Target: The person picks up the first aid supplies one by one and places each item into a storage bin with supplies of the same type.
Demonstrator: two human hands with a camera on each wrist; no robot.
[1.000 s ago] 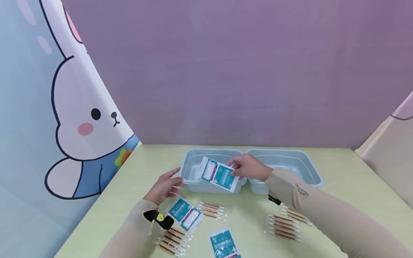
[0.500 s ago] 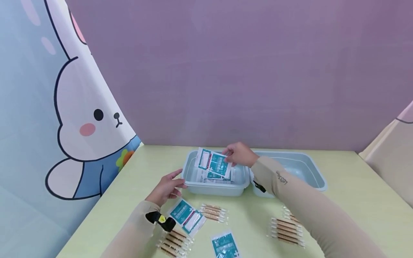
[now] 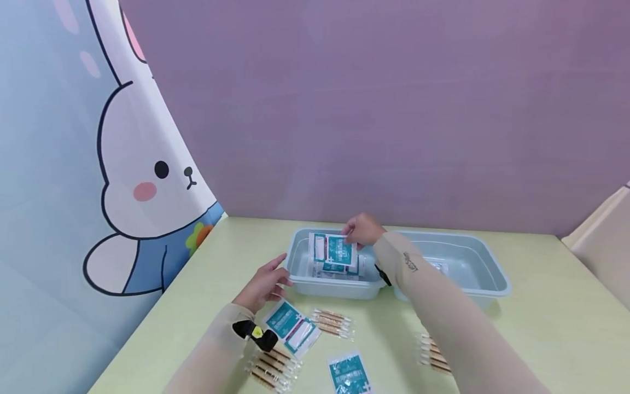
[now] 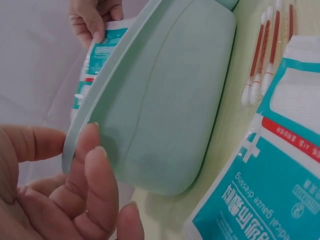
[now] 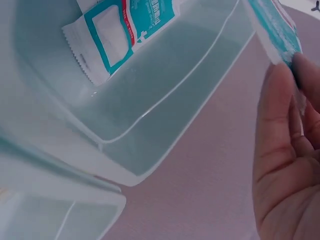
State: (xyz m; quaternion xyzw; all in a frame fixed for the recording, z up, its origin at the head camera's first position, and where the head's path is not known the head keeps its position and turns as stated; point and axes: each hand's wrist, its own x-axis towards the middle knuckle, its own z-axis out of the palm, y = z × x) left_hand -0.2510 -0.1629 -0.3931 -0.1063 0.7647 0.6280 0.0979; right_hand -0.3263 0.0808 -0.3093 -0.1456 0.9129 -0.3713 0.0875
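Observation:
In the head view my left hand (image 3: 266,284) is at the left end of a pale blue plastic bin (image 3: 334,290). Thumb and fingers pinch its rim in the left wrist view. Over that same bin, my right hand (image 3: 364,230) pinches a gauze dressing packet (image 3: 340,250), white and teal with a red stripe, by one edge. The right wrist view shows the thumb and fingers on the packet's corner. Below it, another gauze dressing packet (image 5: 117,37) lies on the bin floor. A further gauze packet (image 3: 292,328) lies on the table beside my left wrist.
A second pale blue bin (image 3: 497,273) stands to the right, with a small packet (image 3: 439,267) inside, partly behind my right sleeve. Bagged cotton swabs (image 3: 333,324) lie on the table, more (image 3: 273,369) by my left sleeve and others (image 3: 432,353) beside my right. One gauze packet (image 3: 350,375) is at the front.
My right hand has moved farther back with the gauze packet, which now hangs lower and straighter over the left bin. My left hand stays at the rim. The view has shifted slightly.

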